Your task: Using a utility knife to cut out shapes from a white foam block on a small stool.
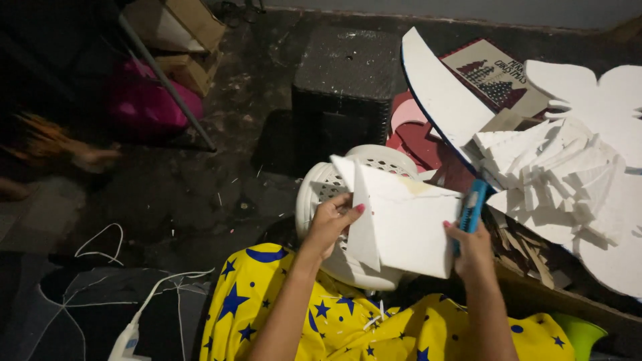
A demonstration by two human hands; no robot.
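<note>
While you sit in yellow star-print garment (348, 327), foam scrap heap (568, 180) lies at 2 o'clock. White foam sheet (408, 227) hangs mid-frame above white plastic basket (334, 190). Your left hand (331, 224) pinches sheet's left flap; your right hand (471, 247) grips right edge plus blue utility knife (473, 207).

- Two hands: the left hand (330, 224) and the right hand (473, 246).
- One white foam sheet (408, 224), held between them.
- One blue utility knife (472, 208).
- One white plastic basket (334, 190), round and perforated.
- One black woven box (344, 87).
- One heap of white foam offcuts (555, 177); the pieces are too many and too jumbled to count.
- One long curved white foam board (438, 93).
- Two cardboard boxes (190, 40), stacked.
- One pink bag (144, 100).
- One green cup (580, 332).
</note>
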